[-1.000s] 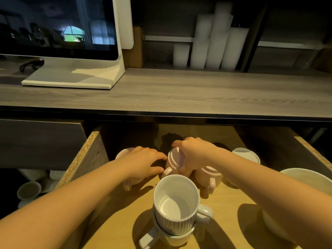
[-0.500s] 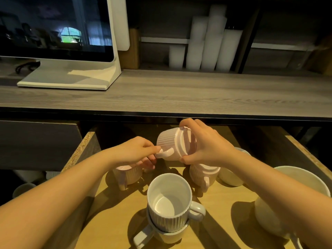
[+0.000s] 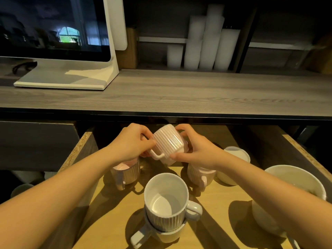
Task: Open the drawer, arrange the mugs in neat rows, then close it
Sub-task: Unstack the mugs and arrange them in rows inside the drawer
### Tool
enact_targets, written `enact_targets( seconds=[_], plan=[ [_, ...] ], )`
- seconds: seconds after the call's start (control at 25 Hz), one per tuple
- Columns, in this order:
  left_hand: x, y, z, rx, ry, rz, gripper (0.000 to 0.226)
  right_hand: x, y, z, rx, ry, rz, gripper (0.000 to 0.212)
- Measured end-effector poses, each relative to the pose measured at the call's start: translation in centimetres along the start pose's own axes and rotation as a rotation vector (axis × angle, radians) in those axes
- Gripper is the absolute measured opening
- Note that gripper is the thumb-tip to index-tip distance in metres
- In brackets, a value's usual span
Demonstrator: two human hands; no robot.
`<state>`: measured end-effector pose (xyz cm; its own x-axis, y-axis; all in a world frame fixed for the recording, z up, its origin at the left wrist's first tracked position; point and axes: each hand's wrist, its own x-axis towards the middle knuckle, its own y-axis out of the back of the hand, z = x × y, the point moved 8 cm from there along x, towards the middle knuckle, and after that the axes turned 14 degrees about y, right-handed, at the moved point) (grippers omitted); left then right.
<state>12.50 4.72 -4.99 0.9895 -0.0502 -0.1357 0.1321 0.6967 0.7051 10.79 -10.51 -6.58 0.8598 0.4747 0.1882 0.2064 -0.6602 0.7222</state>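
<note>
Two hands hold one pink ribbed mug (image 3: 168,143), tilted in the air over the far middle of the open drawer (image 3: 76,150). The left hand (image 3: 131,144) has its fingers pinching near the handle, and the right hand (image 3: 195,151) has its fingers curled round the body. A good finish, I judge, is to turn it upright and lower it between the left pink mug (image 3: 125,170) and the right pink mug (image 3: 201,174), handle matching theirs, without knocking either. No brand, label or writing is legible.
</note>
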Motion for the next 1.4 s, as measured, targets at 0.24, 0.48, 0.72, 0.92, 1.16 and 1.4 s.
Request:
enact_targets(
  seconds=[0.24, 0.48, 0.72, 0.92, 1.16, 1.4],
  plan=[
    [-1.0, -0.3, 1.2, 0.198, -0.124, 0.119, 0.021, 1.5, -1.4, 1.1, -0.020, -0.163, -0.017, 0.085],
    [-1.2, -2.0, 1.3, 0.323, -0.194, -0.007, 0.024, 2.6, -1.5, 2.3, -0.142, -0.182, -0.058, 0.080],
    [0.3, -1.0, -0.9, 0.438, -0.151, -0.109, 0.043, 3.8, -2.7, 3.0, -0.221, -0.160, -0.130, 0.078],
    [2.0, -0.1, -5.2, 0.839, 0.042, -0.113, 0.085, 4.5, -4.1, 3.7, -0.223, -0.129, -0.221, 0.069],
    [2.6, -1.4, -7.0, 0.787, 0.103, -0.205, 0.082, 4.7, -5.0, 4.8, -0.202, -0.140, -0.311, 0.067],
    [3.5, -0.8, -7.1, 0.775, 0.096, -0.121, 0.076, 4.8, -5.3, 5.1, -0.233, -0.095, -0.363, 0.073]
  ],
)
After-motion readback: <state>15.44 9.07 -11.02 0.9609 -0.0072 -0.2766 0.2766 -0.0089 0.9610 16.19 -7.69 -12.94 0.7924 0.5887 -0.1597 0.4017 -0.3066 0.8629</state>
